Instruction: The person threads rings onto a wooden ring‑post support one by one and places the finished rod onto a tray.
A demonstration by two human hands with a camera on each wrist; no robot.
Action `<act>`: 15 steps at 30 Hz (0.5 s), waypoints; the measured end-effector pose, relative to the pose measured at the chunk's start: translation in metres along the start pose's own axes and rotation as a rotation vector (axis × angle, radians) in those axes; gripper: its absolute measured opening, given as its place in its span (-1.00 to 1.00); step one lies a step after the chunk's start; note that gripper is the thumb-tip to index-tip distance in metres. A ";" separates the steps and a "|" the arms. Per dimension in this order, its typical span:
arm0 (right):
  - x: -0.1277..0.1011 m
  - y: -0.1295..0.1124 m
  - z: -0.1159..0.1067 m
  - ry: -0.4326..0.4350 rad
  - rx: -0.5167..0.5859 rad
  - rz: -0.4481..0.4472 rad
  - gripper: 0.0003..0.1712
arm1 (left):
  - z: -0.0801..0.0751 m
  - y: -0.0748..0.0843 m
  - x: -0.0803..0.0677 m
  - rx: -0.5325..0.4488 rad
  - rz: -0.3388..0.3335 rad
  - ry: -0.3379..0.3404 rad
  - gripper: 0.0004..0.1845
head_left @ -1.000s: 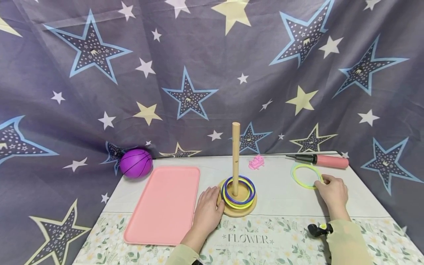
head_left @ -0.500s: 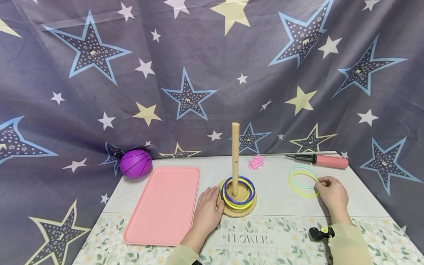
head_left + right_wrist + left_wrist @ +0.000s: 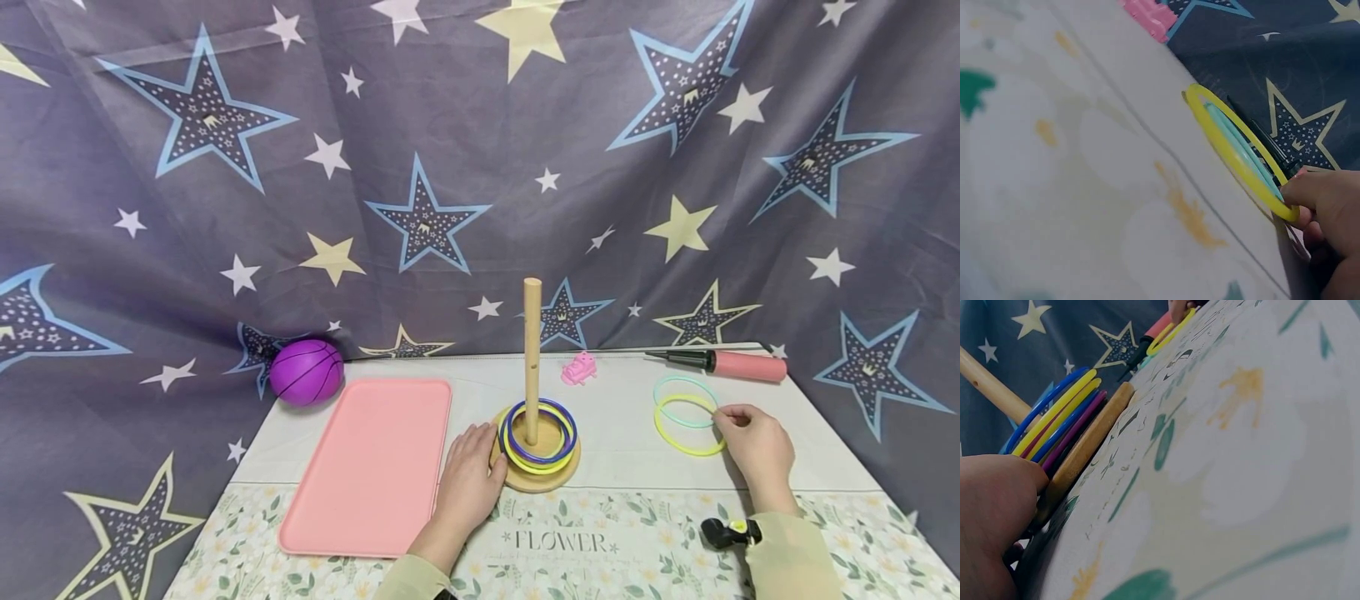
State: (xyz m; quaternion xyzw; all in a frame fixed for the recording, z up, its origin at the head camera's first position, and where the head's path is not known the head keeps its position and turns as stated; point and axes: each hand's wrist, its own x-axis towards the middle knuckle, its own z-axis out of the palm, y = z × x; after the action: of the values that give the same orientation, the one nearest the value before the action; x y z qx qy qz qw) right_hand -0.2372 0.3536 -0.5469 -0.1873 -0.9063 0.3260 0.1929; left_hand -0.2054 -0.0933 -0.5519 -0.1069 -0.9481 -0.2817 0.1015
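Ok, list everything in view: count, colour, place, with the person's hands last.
ball: 1, purple, far left table corner by the backdrop
tray: 1, pink, left of the peg stand
peg stand: 1, wooden, table centre
stacked rings: several, blue, yellow, purple, round the peg on its base
toy: 1, pink, behind the stand
pump: 1, pink and black, far right edge
teal ring: 1, flat on the table, right
yellow ring: 1, overlapping the teal one
backdrop: 1, grey star cloth
left hand: rests against the stand's base
right hand: pinches the yellow ring
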 end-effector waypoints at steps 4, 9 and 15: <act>-0.003 0.002 -0.003 0.010 0.076 0.032 -0.62 | 0.000 -0.001 0.000 -0.002 0.000 -0.002 -0.40; -0.005 0.004 -0.008 0.031 0.219 0.142 -0.55 | 0.000 -0.001 0.001 -0.003 0.005 0.001 -0.40; -0.007 0.003 -0.011 0.049 0.437 0.272 -0.64 | 0.001 -0.002 0.000 -0.004 0.004 0.001 -0.40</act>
State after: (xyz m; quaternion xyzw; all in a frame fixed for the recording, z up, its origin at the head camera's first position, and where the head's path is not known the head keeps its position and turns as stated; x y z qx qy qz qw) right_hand -0.2256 0.3583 -0.5427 -0.2692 -0.7757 0.5325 0.2053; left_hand -0.2063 -0.0946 -0.5534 -0.1091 -0.9473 -0.2833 0.1022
